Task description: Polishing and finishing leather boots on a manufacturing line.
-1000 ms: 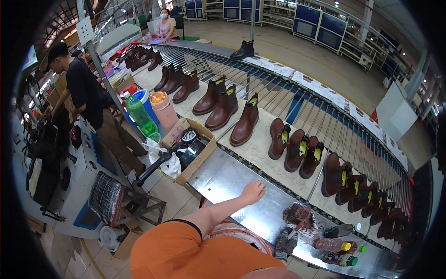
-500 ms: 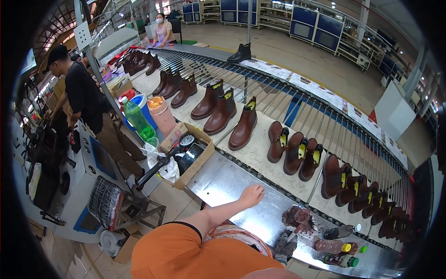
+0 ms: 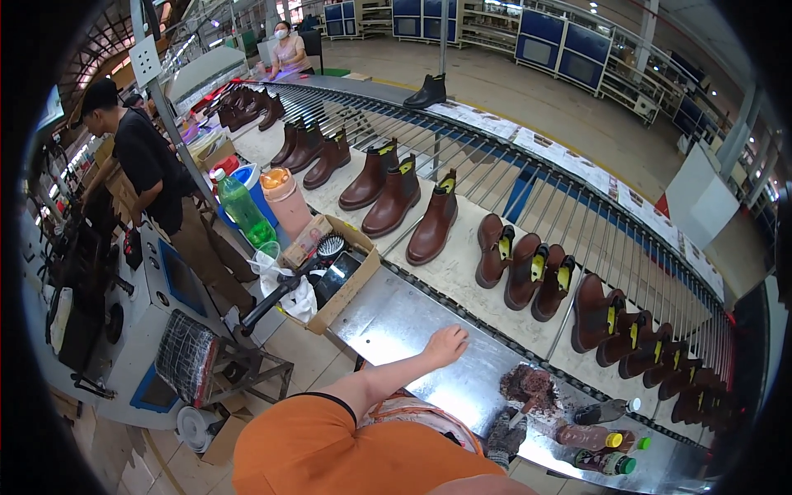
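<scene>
My bare left hand [image 3: 446, 345] rests on the shiny metal worktop [image 3: 388, 318], its fingers curled in and nothing seen in them. Low on the right, my right hand [image 3: 504, 435] wears a dark, stained glove and is closed at the worktop's near edge. A small pale stick-like piece [image 3: 517, 419] pokes out by its fingers; its kind is too small to make out. Just beyond lies a crumpled brown-stained cloth or sponge [image 3: 532, 388]. Beside that hand several bottles lie on their sides, among them one with a yellow cap [image 3: 587, 436] and a dark one with a white cap [image 3: 606, 411].
Brown ankle boots [image 3: 433, 223] line the conveyor [image 3: 466, 318] beyond the worktop. A cardboard box [image 3: 351, 293] with a hairbrush [image 3: 332, 245] stands left, near a green bottle [image 3: 243, 210] and a pink tumbler [image 3: 285, 202]. A person in black [image 3: 148, 157] works beside a machine.
Both my hands and the boots keep their places. The person in black at the left has shifted an arm slightly.
</scene>
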The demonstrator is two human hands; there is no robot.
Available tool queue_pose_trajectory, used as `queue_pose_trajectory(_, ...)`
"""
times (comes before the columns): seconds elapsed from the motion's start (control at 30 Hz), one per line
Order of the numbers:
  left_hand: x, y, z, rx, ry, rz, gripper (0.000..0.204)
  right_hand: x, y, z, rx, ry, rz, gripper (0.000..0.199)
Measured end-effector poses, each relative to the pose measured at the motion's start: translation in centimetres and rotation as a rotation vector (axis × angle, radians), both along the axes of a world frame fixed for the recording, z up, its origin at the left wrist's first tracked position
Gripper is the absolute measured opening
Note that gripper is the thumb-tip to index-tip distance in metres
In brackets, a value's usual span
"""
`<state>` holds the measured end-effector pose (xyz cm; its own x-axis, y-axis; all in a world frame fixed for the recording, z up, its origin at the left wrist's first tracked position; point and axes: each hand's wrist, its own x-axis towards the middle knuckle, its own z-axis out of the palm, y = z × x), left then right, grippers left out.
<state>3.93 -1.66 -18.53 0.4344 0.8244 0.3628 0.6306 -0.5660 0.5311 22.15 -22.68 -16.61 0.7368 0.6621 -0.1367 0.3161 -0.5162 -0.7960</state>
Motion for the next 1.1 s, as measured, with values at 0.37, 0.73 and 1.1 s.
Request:
queue_pose_trajectory(0.37, 0.1, 0.2, 0.0, -0.017, 0.010, -0.006, 0.018, 0.0, -0.1, 0.3, 0.044, -0.080, 0.019, 0.021)
queue_pose_trajectory(0.73, 0.1, -0.3, -0.1, 0.018, 0.017, -0.004, 0.015, -0.3, -0.4, 0.9, 0.012, -0.140, 0.020, 0.023)
queue_pose_trajectory(1.1, 0.2, 0.9, -0.4, 0.069, -0.018, 0.022, 0.018, 0.6, -0.7, -1.7, 0.012, 0.079, 0.018, 0.022)
